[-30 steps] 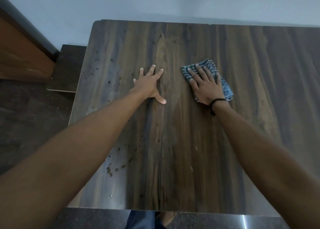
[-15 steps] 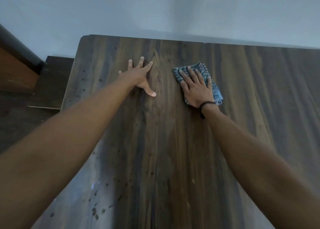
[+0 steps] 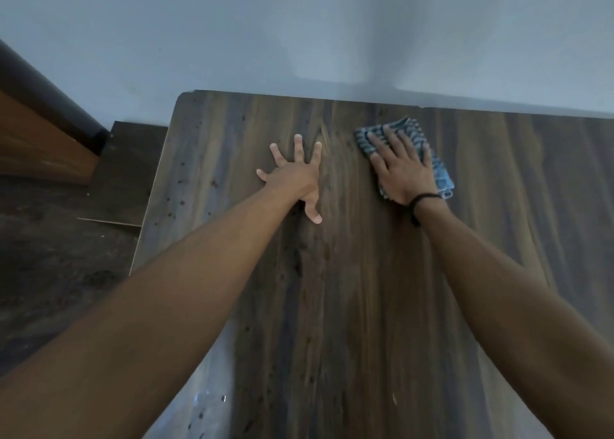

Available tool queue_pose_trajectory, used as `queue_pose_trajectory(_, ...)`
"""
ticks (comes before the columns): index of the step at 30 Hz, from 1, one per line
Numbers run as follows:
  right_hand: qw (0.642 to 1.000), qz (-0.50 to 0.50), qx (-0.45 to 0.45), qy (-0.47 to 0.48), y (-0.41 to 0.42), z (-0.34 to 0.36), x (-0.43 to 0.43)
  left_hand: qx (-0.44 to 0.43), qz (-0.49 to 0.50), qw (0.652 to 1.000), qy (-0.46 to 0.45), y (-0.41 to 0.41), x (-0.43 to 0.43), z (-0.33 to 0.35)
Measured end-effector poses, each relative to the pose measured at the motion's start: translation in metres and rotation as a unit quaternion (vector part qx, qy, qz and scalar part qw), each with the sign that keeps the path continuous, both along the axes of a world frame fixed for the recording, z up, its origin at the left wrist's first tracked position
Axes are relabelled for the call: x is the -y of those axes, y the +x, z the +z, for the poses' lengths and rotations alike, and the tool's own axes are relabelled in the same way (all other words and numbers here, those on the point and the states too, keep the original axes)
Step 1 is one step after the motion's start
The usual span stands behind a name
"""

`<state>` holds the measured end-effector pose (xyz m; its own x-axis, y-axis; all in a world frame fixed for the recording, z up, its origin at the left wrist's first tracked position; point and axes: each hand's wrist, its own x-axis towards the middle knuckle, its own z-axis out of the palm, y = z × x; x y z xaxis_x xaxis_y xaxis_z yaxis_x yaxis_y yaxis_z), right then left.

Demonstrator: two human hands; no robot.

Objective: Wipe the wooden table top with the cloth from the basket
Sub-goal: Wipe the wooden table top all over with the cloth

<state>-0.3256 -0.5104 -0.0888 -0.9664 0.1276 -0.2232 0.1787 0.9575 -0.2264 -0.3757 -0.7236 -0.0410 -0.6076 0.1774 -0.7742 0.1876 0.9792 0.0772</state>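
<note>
A dark wooden table top (image 3: 349,305) fills most of the view, its far edge against a pale wall. A folded blue striped cloth (image 3: 440,173) lies near the far edge, right of centre. My right hand (image 3: 403,169) presses flat on the cloth with fingers spread, a black band around the wrist. To the left of it, my left hand (image 3: 295,174) rests flat on the bare wood, fingers apart and holding nothing. The basket is not in view.
Dark specks dot the table's left side (image 3: 181,186) and near left area. A pale wall (image 3: 299,33) stands behind the table. A low dark step (image 3: 129,169) and a brown wooden panel (image 3: 36,146) sit on the floor to the left.
My right hand has pushed the cloth farther toward the table's far edge. The left hand stays flat on the wood. My view has tilted up, showing more wall.
</note>
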Motion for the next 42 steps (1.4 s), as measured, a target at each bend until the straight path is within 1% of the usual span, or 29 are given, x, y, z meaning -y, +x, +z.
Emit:
queue_pose_trajectory(2,0.999,-0.031,0.003,-0.011,-0.014,-0.001,0.002,0.001,0.002,1.000,0.005,0.002,0.001,0.000)
queue_pose_trajectory(3,1.000,-0.026,0.006,-0.014,-0.009,-0.002,0.008,0.000,0.003,1.000,0.011,0.002,0.002,0.000)
queue_pose_trajectory(7,0.997,0.077,-0.005,0.026,0.054,-0.003,0.032,-0.005,0.005,1.000,0.025,0.001,0.003,-0.001)
queue_pose_trajectory(8,0.995,0.091,-0.002,0.032,0.059,-0.003,0.030,-0.006,0.005,1.000,0.023,0.001,0.002,-0.001)
queue_pose_trajectory(11,0.997,0.080,0.004,0.014,0.017,-0.001,0.014,-0.009,0.001,1.000,0.025,0.000,0.001,-0.001)
queue_pose_trajectory(13,0.999,0.044,-0.012,-0.001,-0.032,0.000,0.003,-0.011,0.002,1.000,0.025,0.000,0.004,-0.003)
queue_pose_trajectory(15,1.000,0.003,-0.009,-0.013,-0.073,0.001,-0.006,-0.013,-0.001,1.000,0.024,0.001,0.005,-0.002)
queue_pose_trajectory(16,1.000,-0.014,-0.006,-0.017,-0.082,0.001,-0.006,-0.012,-0.001,1.000,0.025,0.002,0.005,-0.001)
queue_pose_trajectory(18,0.999,-0.024,-0.003,-0.024,-0.075,0.001,0.004,-0.012,-0.003,1.000,0.028,0.004,0.004,0.000)
queue_pose_trajectory(20,1.000,0.016,-0.014,-0.020,-0.041,-0.001,0.023,-0.016,-0.001,0.999,0.031,0.004,0.004,0.001)
queue_pose_trajectory(22,0.996,0.086,-0.018,0.001,0.001,-0.002,0.036,-0.020,0.002,0.999,0.033,0.002,0.005,0.001)
queue_pose_trajectory(24,0.992,0.123,-0.006,0.013,0.013,-0.003,0.028,-0.023,0.002,0.999,0.036,0.002,0.004,0.000)
queue_pose_trajectory(25,0.993,0.116,-0.006,0.012,0.001,-0.003,0.020,-0.023,0.001,0.999,0.036,0.002,0.003,-0.001)
queue_pose_trajectory(28,1.000,0.021,-0.012,-0.017,-0.063,0.000,0.004,-0.023,0.004,0.999,0.038,0.003,0.005,-0.001)
queue_pose_trajectory(30,0.999,-0.029,-0.008,-0.034,-0.084,0.000,0.011,-0.025,0.004,0.999,0.038,0.004,0.006,0.001)
queue_pose_trajectory(32,0.999,-0.013,-0.015,-0.033,-0.069,-0.002,0.029,-0.023,0.002,0.999,0.033,0.004,0.005,0.000)
queue_pose_trajectory(35,0.998,0.058,-0.032,-0.017,-0.035,-0.006,0.034,-0.020,0.005,1.000,0.023,0.002,0.004,-0.002)
queue_pose_trajectory(36,0.998,0.055,-0.031,-0.017,-0.037,-0.007,0.030,-0.016,0.004,1.000,0.018,0.000,0.002,-0.003)
queue_pose_trajectory(40,0.998,-0.037,-0.013,-0.045,-0.069,-0.003,0.028,-0.003,0.011,1.000,-0.005,-0.003,-0.003,-0.006)
queue_pose_trajectory(42,0.999,-0.014,-0.018,-0.039,-0.059,-0.004,0.041,0.001,0.010,1.000,-0.016,-0.004,-0.003,-0.008)
